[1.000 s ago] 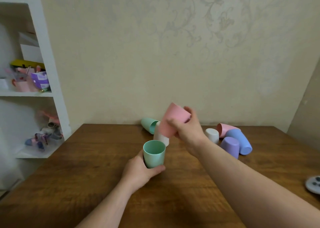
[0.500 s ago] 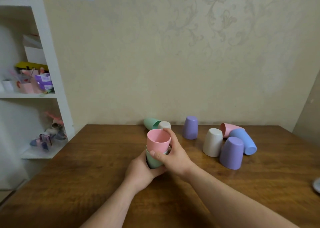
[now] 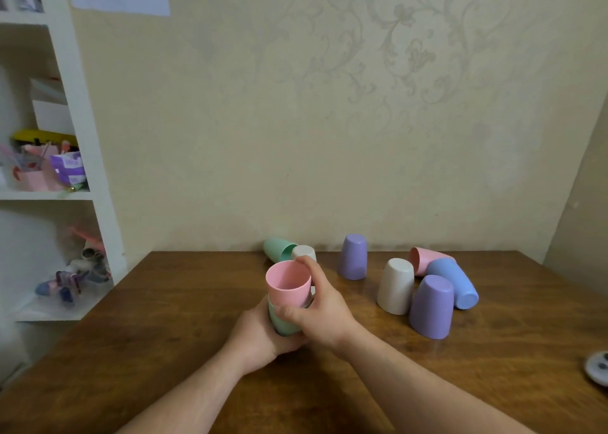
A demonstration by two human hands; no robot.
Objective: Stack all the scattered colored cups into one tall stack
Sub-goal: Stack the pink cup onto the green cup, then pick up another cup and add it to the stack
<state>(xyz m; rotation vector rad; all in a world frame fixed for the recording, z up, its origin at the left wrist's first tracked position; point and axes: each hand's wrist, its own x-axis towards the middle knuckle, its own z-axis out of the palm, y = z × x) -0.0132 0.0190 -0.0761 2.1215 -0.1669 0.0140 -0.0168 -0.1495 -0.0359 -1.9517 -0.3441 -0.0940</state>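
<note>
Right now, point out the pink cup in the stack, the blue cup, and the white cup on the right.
pink cup (image 3: 289,287), head view, front wall below the rim.
blue cup (image 3: 455,280), head view, side wall; it lies tipped over.
white cup (image 3: 395,285), head view, side wall; it stands upside down.

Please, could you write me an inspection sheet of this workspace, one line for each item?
Surface: wooden table, bare in front.
Job's things: pink cup nested in green cup; loose cups: green and white behind, upside-down purple, white, purple, lying pink and blue.
Clutter: small grey device at the right edge.
Hands: left hand holds the green cup; right hand wraps the stack.
Cables: nothing seen.
Surroundings: white shelf with odds and ends, patterned wall.
</note>
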